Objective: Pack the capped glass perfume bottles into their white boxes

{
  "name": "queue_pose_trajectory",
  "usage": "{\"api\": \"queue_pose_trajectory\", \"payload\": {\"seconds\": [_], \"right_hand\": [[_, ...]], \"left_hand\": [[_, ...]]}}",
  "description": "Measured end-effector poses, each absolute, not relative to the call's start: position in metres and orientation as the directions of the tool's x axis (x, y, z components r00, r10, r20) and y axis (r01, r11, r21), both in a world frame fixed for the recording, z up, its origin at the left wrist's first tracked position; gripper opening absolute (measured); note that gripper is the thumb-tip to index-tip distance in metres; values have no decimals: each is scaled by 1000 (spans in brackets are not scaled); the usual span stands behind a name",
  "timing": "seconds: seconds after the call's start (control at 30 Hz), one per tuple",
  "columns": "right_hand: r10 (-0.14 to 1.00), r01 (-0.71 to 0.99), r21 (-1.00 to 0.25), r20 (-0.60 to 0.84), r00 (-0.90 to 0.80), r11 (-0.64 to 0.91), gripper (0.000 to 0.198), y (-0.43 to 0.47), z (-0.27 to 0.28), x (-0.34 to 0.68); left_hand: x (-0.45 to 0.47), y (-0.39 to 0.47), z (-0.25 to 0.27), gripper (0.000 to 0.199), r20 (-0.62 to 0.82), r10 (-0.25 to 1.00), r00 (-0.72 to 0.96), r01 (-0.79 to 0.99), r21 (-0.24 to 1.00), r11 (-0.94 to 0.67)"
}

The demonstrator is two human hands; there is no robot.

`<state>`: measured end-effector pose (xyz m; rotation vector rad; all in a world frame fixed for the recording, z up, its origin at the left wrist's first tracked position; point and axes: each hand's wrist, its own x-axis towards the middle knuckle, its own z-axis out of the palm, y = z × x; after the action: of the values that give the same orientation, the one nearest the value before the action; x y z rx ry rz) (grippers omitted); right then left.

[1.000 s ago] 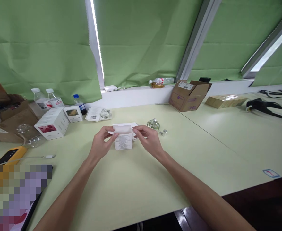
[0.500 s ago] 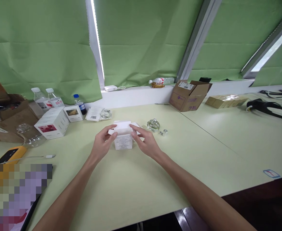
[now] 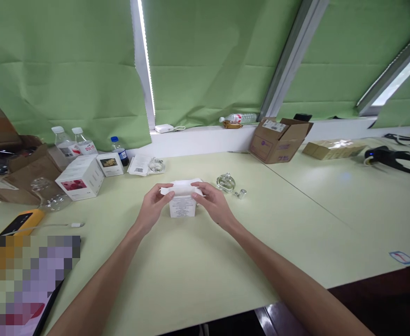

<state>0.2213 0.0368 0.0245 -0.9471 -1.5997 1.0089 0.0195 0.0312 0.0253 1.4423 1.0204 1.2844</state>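
Observation:
A small white carton with printed text on its near side stands upright on the table. Its top flaps are up, and both hands are at them. My left hand pinches the left side of the top flap between thumb and fingers. On the other side, my right hand grips the flap's right end the same way. A round glass perfume bottle stands just beyond my right hand, with a small silvery cap and another tiny piece beside it. What is inside the carton is hidden.
To the left are white boxes, a clear empty bottle, a blue-capped bottle and an orange device. A flat pack with a glass bottle lies behind. An open cardboard box sits at the back right.
The carton's top flap has tilted down toward me, with both hands still pinching it. The whole view has shifted slightly, so the table things appear a little further right.

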Motion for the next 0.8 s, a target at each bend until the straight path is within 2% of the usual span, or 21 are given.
{"api": "queue_pose_trajectory", "payload": {"seconds": [0.2, 0.43, 0.6, 0.8], "right_hand": [[934, 65, -946, 299, -197, 317, 34, 40, 24, 223], [946, -23, -963, 268, -184, 269, 33, 44, 21, 223], [949, -41, -965, 263, -176, 259, 33, 42, 22, 222], [945, 19, -960, 271, -185, 279, 35, 39, 25, 222]], "left_hand": [[20, 32, 23, 35, 245, 961, 132, -113, 966, -231], [19, 34, 23, 36, 202, 972, 116, -161, 970, -182], [20, 33, 23, 36, 201, 973, 114, -166, 969, -181], [21, 32, 24, 34, 252, 963, 101, -123, 963, -239]]}}
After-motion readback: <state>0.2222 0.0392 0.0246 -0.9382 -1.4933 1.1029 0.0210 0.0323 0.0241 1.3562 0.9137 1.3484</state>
